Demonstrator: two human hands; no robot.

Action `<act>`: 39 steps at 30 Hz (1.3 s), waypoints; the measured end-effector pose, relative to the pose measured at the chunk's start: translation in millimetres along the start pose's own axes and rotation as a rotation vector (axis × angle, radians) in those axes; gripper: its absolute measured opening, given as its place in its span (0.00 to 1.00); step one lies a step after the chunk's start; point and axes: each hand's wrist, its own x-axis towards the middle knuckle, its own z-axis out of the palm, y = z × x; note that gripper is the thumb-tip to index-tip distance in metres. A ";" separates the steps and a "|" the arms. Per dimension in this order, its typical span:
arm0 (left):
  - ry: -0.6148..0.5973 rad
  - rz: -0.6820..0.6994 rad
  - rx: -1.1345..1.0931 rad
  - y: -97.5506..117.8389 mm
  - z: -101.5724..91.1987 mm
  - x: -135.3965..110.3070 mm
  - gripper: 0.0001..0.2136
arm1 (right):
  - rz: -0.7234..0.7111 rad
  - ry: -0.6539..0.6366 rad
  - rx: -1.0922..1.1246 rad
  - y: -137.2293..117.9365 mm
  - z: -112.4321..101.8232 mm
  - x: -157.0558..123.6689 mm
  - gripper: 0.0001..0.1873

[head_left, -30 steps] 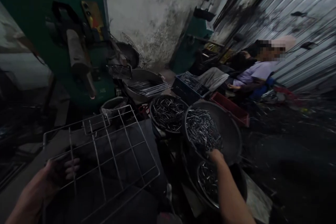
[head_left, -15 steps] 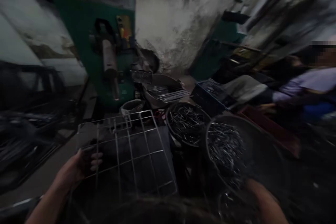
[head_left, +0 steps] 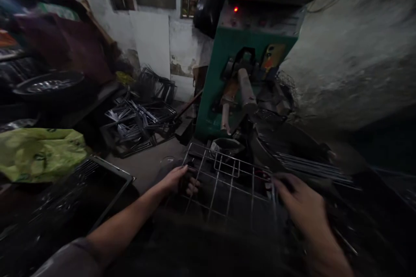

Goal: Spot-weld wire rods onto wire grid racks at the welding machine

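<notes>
A wire grid rack (head_left: 230,190) of thin metal rods is held out in front of me, tilted, with a small wire loop near its far edge. My left hand (head_left: 183,180) grips the rack's left side, thumb on top and fingers curled beneath the wires. At the right side, my right hand (head_left: 299,197) is closed around the rack's edge rod; its fingertips are partly hidden and slightly blurred. Just beyond the rack stands a green machine (head_left: 208,95) with a thick cylindrical arm (head_left: 247,91) pointing toward me and a lower arm (head_left: 225,117) below.
A bucket (head_left: 227,145) sits below the machine. To its right, a basin (head_left: 269,143) carries long metal rods (head_left: 312,168). Metal frames (head_left: 139,117) are piled on the floor at left, near a yellow-green sack (head_left: 42,151). A dark tub (head_left: 48,84) with metal pieces stands farther left.
My view has swung left. My right hand has moved from the tub of small metal rods to the rack's right edge. My left hand still holds the rack.
</notes>
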 end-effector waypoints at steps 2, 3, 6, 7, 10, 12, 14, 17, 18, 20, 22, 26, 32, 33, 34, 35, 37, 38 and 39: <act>-0.020 0.008 -0.019 0.6 -1.2 -1.8 0.22 | -0.114 -0.066 0.095 -34.7 20.9 29.1 0.14; -0.020 0.011 -0.030 1.6 -2.0 -3.1 0.22 | -0.160 -0.109 0.093 -51.3 31.9 42.5 0.13; -0.003 0.032 -0.037 4.9 -6.0 -7.0 0.22 | -0.254 -0.192 -0.091 -88.1 57.4 66.5 0.11; -0.001 0.033 -0.037 5.6 -7.7 -7.7 0.22 | -0.280 -0.197 -0.164 -94.7 62.3 68.9 0.10; 0.003 0.040 -0.073 5.5 -11.7 -7.5 0.22 | -0.354 -0.199 -0.289 -102.5 69.0 67.5 0.09; 0.001 0.038 -0.097 4.3 -12.5 -6.2 0.22 | -0.382 -0.202 -0.335 -103.0 71.1 65.3 0.09; 0.005 0.040 -0.109 3.1 -11.7 -5.1 0.22 | -0.396 -0.196 -0.373 -102.6 74.4 64.4 0.09; 0.020 0.029 -0.112 1.8 -9.3 -4.2 0.21 | -0.398 -0.185 -0.402 -100.9 81.1 63.5 0.09; 0.030 0.027 -0.108 1.4 -8.7 -4.0 0.21 | -0.395 -0.180 -0.405 -100.0 83.0 62.9 0.09; 0.032 0.027 -0.088 0.4 -8.5 -4.1 0.21 | -0.391 -0.168 -0.412 -98.3 85.5 60.9 0.09; 0.021 0.042 -0.068 -0.6 -9.3 -4.8 0.21 | -0.394 -0.166 -0.420 -97.0 86.4 58.3 0.09; 0.018 0.062 -0.045 -0.6 -10.6 -8.1 0.22 | -0.412 -0.170 -0.416 -96.1 85.6 55.1 0.09; 0.009 0.062 -0.042 0.0 -8.8 -9.9 0.22 | -0.442 -0.222 -0.424 -98.1 78.2 59.6 0.13; 0.006 0.064 -0.049 -0.3 -8.5 -9.7 0.21 | -0.447 -0.238 -0.426 -98.5 76.6 60.7 0.13; 0.007 0.068 -0.055 -0.5 -8.1 -9.6 0.21 | -0.453 -0.254 -0.428 -98.8 75.1 61.6 0.13; 0.009 0.072 -0.060 -0.6 -7.6 -9.6 0.21 | -0.457 -0.266 -0.431 -98.9 73.9 62.3 0.14; 0.008 0.073 -0.066 0.0 -6.0 -10.1 0.21 | -0.455 -0.278 -0.432 -98.7 72.4 62.8 0.14; 0.000 0.073 -0.068 0.6 -5.1 -10.5 0.21 | -0.453 -0.283 -0.429 -98.4 72.0 62.7 0.14; -0.013 0.071 -0.071 1.3 -4.3 -10.9 0.21 | -0.450 -0.284 -0.423 -98.1 71.9 62.5 0.15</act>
